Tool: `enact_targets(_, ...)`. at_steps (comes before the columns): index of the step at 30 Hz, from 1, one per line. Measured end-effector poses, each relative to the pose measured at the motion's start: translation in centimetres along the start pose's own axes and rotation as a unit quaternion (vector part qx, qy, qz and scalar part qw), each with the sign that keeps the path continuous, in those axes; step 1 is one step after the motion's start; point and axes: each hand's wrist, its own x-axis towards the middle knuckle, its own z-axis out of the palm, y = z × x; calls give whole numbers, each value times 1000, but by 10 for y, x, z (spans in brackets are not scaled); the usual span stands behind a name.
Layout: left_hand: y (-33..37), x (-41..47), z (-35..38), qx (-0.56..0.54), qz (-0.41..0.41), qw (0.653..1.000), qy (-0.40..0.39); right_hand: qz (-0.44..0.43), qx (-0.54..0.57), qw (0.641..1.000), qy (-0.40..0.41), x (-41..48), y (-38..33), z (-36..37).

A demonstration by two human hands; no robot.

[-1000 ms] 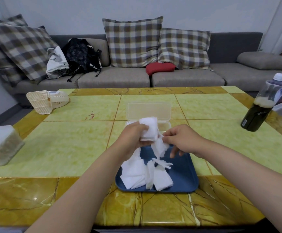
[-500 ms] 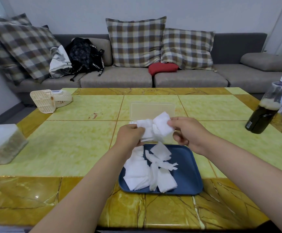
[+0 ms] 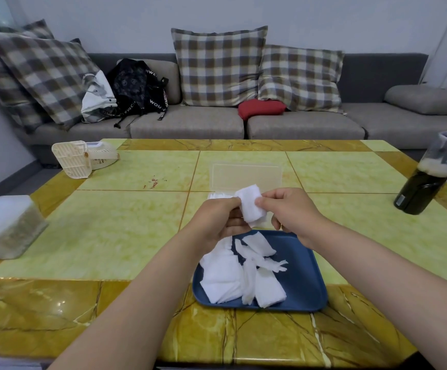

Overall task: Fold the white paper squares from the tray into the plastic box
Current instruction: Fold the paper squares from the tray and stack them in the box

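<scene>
White paper square [image 3: 250, 205]: one piece, folded over, held up between both hands above the far edge of the tray and just in front of the plastic box. Left hand [image 3: 218, 218]: fingers pinched on the left edge of the square. Right hand [image 3: 291, 212]: fingers pinched on its right side, thumb on the near face.

Plastic box [image 3: 245, 176]: clear, lid [image 3: 245, 175] standing open on the far side; white paper shows inside at its left end, the rest of the interior hidden behind the hands.

Tray [image 3: 305, 284]: dark blue, rectangular, near centre of the tabletop. Loose paper squares [image 3: 233, 276]: a heap lying on the left half of the tray, some flat, some crumpled, overlapping one another; right half of the tray bare.

Tabletop [image 3: 110, 231]: yellow-green marbled tiles with a darker amber border.

Bottle [image 3: 428, 180]: dark liquid, white cap, far right, well apart from the tray.

Small fan [image 3: 83, 157]: cream-coloured, far left, lying on its side.

Lidded container [image 3: 3, 225]: translucent, left edge.

Sofa [image 3: 243, 124]: grey, beyond the tabletop, bearing checked cushions [image 3: 218, 66], a red cushion [image 3: 261, 108], a black bag [image 3: 137, 86] and a white bag [image 3: 97, 98].
</scene>
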Motion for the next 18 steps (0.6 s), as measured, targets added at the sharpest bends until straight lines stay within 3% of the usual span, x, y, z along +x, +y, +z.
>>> enact_targets(4, 1, -2, 2, -6, 1, 1000, -7, 3, -21, 1000, 16, 1, 1, 1)
enact_targets(10, -2, 1, 3, 94, 34, 995, 25, 2, -66, 998, -17, 6, 2, -3)
enact_targets(13, -1, 1, 3, 89, 27, 996, 13, 11, -54, 996, -71, 7, 2, -8)
enact_targets(18, 1, -1, 3, 78, 26, 997, -13, 17, 4, 999, -41, 12, 3, -14)
